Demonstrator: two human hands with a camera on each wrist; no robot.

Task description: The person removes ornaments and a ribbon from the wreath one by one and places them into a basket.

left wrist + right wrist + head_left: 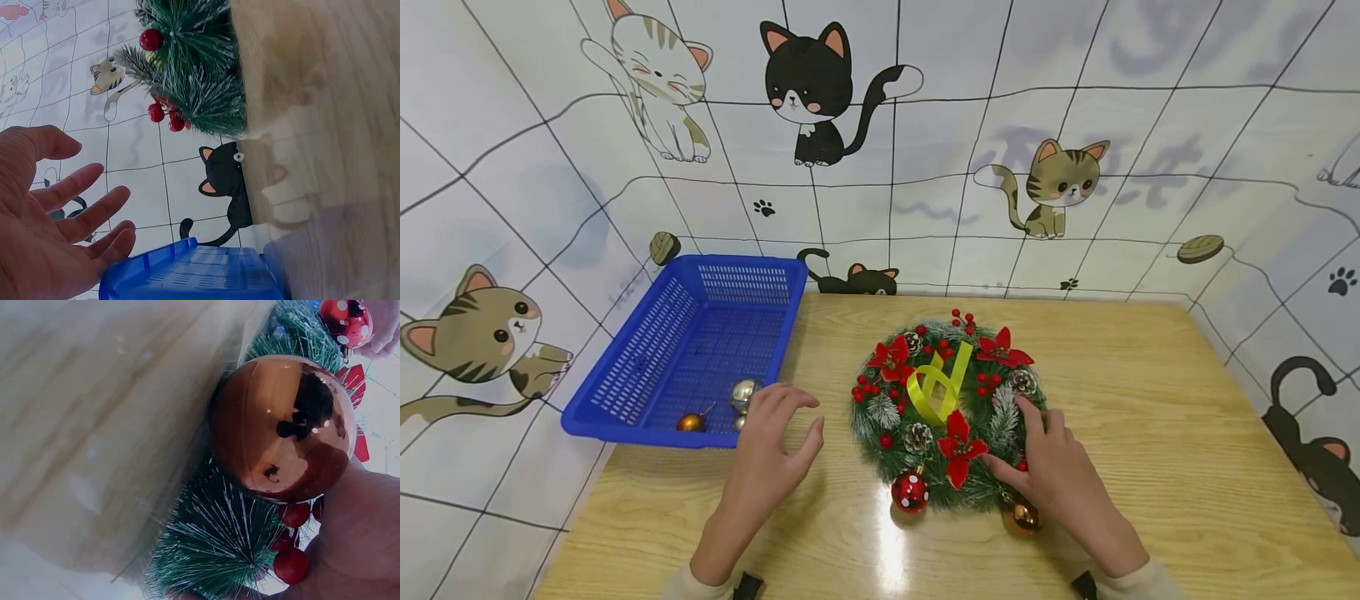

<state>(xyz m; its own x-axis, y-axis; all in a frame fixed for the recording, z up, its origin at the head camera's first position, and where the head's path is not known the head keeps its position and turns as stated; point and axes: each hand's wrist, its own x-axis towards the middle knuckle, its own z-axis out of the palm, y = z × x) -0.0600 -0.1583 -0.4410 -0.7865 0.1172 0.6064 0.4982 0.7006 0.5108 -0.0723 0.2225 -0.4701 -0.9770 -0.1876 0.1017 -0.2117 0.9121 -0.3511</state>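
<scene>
A green Christmas wreath point(872, 442) lies on the table, decked with red poinsettias, berries, pinecones and a loose yellow ribbon point(958, 375). From its near edge hang a red ball with white dots point(910, 492) and a copper ball point(1022, 518), which looms large in the right wrist view. My right hand point(1063, 471) grips the wreath's right side, thumb and index finger on the greenery; its other fingers are partly hidden. Between basket and wreath, my left hand point(775, 446) hovers with thumb and fingers spread apart, holding nothing. Its palm shows in the left wrist view.
A blue plastic basket point(677, 437) stands at the left of the wooden table point(1150, 400). Inside it are an orange ball point(691, 422) and a silver ball point(745, 392), partly behind my left hand. A cat-patterned sheet point(940, 167) backs the table.
</scene>
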